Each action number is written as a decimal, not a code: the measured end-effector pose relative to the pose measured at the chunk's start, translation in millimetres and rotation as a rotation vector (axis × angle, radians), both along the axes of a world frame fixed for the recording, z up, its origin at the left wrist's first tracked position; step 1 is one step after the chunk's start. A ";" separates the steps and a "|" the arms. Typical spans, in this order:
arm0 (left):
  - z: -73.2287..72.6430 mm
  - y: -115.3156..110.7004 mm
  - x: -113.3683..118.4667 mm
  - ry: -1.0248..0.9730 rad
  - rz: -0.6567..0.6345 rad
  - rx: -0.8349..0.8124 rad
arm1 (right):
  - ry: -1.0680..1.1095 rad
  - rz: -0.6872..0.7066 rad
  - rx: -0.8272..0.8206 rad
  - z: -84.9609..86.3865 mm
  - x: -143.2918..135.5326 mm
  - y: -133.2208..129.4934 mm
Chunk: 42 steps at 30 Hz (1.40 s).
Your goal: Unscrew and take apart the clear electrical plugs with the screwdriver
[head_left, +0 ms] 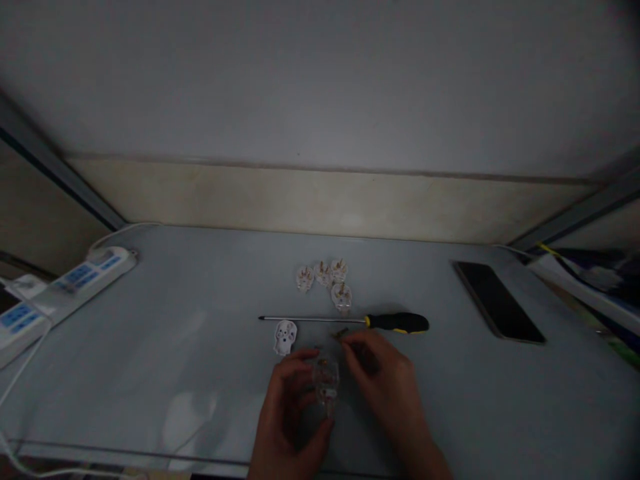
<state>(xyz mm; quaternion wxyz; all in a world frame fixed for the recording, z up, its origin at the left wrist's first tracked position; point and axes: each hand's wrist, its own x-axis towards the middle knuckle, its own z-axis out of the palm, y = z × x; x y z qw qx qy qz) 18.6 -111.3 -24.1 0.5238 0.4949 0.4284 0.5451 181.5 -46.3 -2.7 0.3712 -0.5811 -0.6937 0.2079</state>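
My left hand (290, 417) is closed around a clear plug housing (326, 379), holding it upright above the table between thumb and fingers. Just to its right, my right hand (383, 370) pinches a small brass-coloured metal piece (340, 334), which looks like a plug pin. A white plug cover (285, 337) with holes in it lies beyond my left fingers. Across the table behind both hands stretches a long screwdriver (397, 323) with a black and yellow handle, its tip to the left. Beyond it sit several clear plugs with brass pins, the closest being one plug (342, 297).
A white power strip (100, 272) with blue sockets runs along the left edge, its white cable (25, 363) trailing forward. On the right lies a dark phone (500, 303), beside a stack of papers (580, 283). A wall panel closes off the grey table (210, 267) at the back.
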 end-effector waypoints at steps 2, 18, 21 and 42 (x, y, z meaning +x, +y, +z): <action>-0.4 0.3 0.1 -0.027 -0.016 -0.015 | 0.051 0.006 0.006 9.2 3.9 -3.4; -2.1 -0.4 0.2 -0.093 -0.049 -0.027 | 0.022 0.316 0.199 32.6 -7.8 -21.9; -2.2 -1.2 0.6 -0.062 -0.032 -0.019 | -0.044 0.321 0.249 33.3 -7.7 -22.8; -1.9 -0.6 5.4 0.048 0.060 0.033 | -0.257 0.350 0.421 34.9 -10.8 -23.9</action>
